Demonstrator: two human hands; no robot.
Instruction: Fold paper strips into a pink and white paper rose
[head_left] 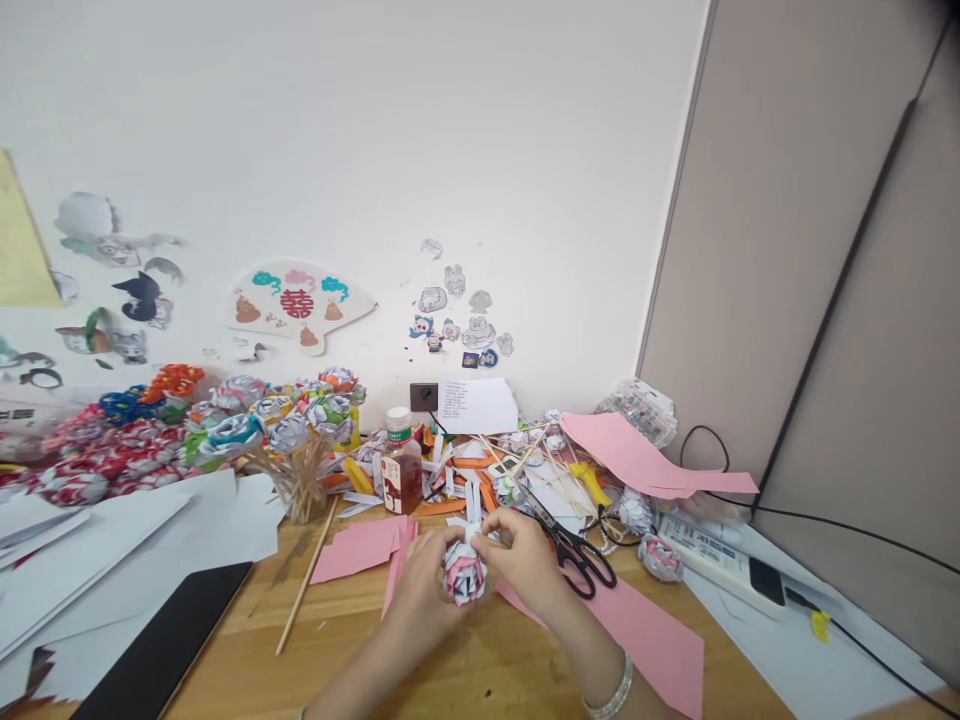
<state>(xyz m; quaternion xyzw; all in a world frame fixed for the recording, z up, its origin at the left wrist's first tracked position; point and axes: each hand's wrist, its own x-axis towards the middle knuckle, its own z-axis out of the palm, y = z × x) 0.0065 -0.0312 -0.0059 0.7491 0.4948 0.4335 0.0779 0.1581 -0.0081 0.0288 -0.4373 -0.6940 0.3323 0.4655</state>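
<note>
Both my hands meet low in the middle of the head view over a wooden desk (pixel 480 670). Between them sits a paper flower (pixel 463 574) rolled from pink, white and grey strips. My left hand (pixel 421 592) curls round its left side with closed fingers. My right hand (pixel 526 562), with a pale bracelet (pixel 613 692) on the wrist, pinches the flower's top right, where a white strip sticks up. Pink paper sheets (pixel 360 548) lie under and beside my hands.
Black scissors (pixel 576 556) lie just right of my hands. A glue bottle (pixel 400 466) and a jar of paper flowers on sticks (pixel 298 440) stand behind. More flowers (pixel 112 450), white paper, a dark tablet (pixel 165 640) and a wooden stick (pixel 306 582) fill the left; a power strip (pixel 720 560) and cables lie right.
</note>
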